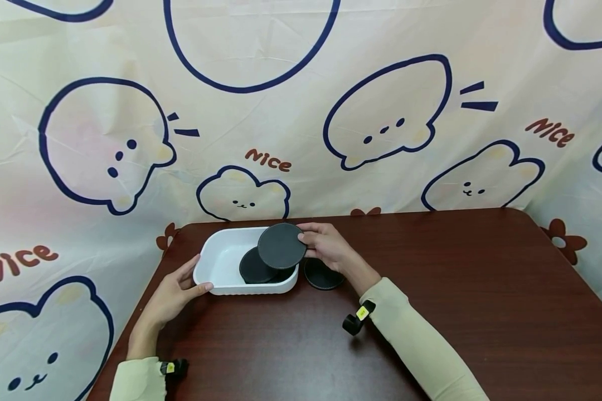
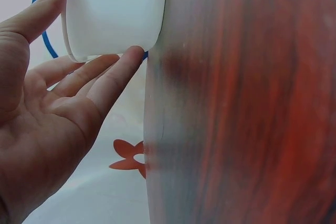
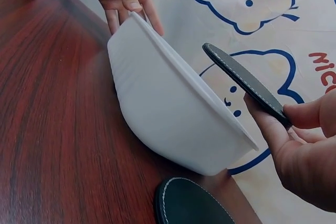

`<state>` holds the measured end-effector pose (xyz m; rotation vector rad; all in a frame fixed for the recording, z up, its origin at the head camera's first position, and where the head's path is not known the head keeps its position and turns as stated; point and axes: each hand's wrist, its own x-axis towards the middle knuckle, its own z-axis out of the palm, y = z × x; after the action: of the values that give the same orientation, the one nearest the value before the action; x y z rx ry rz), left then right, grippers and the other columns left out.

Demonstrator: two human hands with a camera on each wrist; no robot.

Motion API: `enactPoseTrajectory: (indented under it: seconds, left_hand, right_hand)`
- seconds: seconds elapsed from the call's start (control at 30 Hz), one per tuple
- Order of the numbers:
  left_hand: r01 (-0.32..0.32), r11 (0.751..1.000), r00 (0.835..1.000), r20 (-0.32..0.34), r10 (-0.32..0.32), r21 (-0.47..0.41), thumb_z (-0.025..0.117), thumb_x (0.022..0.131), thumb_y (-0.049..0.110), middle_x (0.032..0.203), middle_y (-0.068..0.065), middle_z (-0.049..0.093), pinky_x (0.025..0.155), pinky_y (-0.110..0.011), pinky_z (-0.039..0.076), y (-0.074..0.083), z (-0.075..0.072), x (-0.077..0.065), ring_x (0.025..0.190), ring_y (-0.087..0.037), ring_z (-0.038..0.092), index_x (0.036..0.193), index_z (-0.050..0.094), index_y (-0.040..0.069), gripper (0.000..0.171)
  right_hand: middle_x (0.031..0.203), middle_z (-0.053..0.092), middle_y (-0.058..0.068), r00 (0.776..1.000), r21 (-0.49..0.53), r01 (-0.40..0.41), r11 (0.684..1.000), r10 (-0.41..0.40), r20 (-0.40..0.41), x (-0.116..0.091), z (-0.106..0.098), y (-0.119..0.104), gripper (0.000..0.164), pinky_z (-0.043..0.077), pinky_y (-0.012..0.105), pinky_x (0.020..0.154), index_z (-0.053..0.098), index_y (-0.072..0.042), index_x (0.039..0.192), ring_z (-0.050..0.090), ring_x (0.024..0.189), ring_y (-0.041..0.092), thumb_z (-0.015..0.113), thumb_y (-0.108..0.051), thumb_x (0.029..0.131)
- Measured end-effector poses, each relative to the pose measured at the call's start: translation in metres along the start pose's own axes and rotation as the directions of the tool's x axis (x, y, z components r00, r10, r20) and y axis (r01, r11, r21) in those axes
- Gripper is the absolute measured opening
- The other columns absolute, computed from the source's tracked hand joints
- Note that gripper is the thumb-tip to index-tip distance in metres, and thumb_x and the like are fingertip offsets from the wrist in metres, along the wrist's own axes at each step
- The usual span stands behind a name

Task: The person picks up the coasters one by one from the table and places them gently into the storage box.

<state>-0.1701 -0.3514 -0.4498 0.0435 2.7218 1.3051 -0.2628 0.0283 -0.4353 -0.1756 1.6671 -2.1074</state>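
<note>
A white tray [image 1: 226, 290] with rounded corners sits on the table. My left hand [image 1: 173, 292] holds its left end, thumb by the near corner and fingers along the outer wall; the left wrist view shows the fingertips against the white tray [image 2: 118, 14]. My right hand [image 1: 328, 245] pinches a round black coaster [image 1: 282, 246] by its right edge, raised over the tray's right half. Pale stitching runs round the rim of this coaster [image 3: 244, 82]. Lower in the tray lies another black coaster [image 1: 256, 266], partly hidden by the held one.
On the table, just right of the tray, lies a further black coaster [image 1: 323, 275], partly under my right hand in the head view. The dark brown wooden table [image 1: 456, 289] reaches back to a cartoon-printed cloth [image 1: 311, 184].
</note>
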Motion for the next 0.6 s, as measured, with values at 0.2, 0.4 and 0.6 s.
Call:
enactPoseTrajectory:
  seconds: [0.2,0.4,0.6]
  left_hand:
    - [0.006,1.0,1.0,0.002,-0.006,-0.002,0.078,0.1,0.029,0.169,-0.032,0.036,0.106,-0.049,0.053,0.0,0.0,0.0,0.142,-0.048,0.058,0.172,0.019,0.008,0.096]
    - [0.016,1.0,1.0,0.003,-0.016,0.001,0.078,0.1,0.03,0.169,-0.031,0.036,0.107,-0.049,0.052,0.0,0.0,0.0,0.143,-0.048,0.057,0.173,0.018,0.009,0.096]
    - [0.011,1.0,1.0,0.001,-0.011,0.002,0.078,0.1,0.029,0.169,-0.032,0.035,0.107,-0.049,0.052,0.0,0.0,0.0,0.143,-0.048,0.057,0.172,0.019,0.009,0.096]
  right_hand:
    - [0.147,0.064,0.025,1.0,-0.009,0.001,1.0,-0.001,0.001,0.004,0.007,0.002,0.042,0.065,0.031,0.091,0.056,0.0,0.152,0.078,0.103,0.014,0.055,-0.003,0.111]
    - [0.147,0.065,0.024,1.0,-0.016,-0.005,1.0,0.005,0.012,0.006,0.012,0.002,0.042,0.065,0.034,0.094,0.057,-0.001,0.152,0.078,0.107,0.016,0.056,-0.004,0.11]
    - [0.145,0.067,0.022,1.0,-0.025,-0.021,0.999,0.021,0.019,0.008,0.018,0.002,0.042,0.062,0.039,0.099,0.059,-0.005,0.152,0.077,0.109,0.018,0.057,-0.006,0.111]
